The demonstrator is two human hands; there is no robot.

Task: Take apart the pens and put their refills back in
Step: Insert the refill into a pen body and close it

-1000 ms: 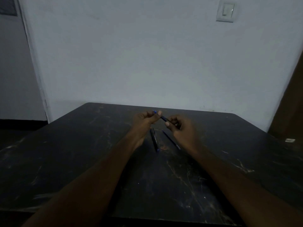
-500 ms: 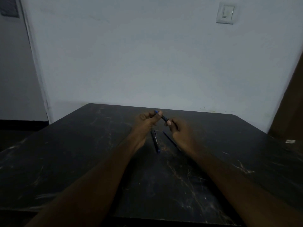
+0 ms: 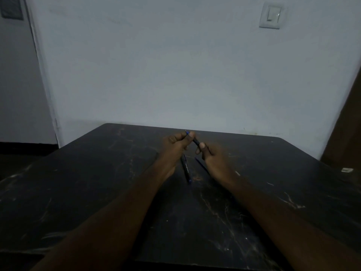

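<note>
Plainly, both hands were closed on one slim dark pen with a blue tip [image 3: 196,142], held up above the black, scratched desk [image 3: 101,173] near its far edge. The left hand [image 3: 176,145] pinched the blue-tipped end between thumb and curled fingers [image 3: 191,135], while the right hand [image 3: 213,156] pinched the other end in the same way, so only a short stretch of barrel showed between them. Below, a second dark pen with a blue end [image 3: 186,169] lay flat on the desk between the wrists, and just beside it a thin dark stick [image 3: 199,163], perhaps a refill, though the dim light left that uncertain. To do this step well, the grips probably needed to stay close to the joint, twisting in opposite directions, then pulling straight along the axis. Bending the pen risked kinking the refill, and a sudden release could have sent small parts off the desk.
</note>
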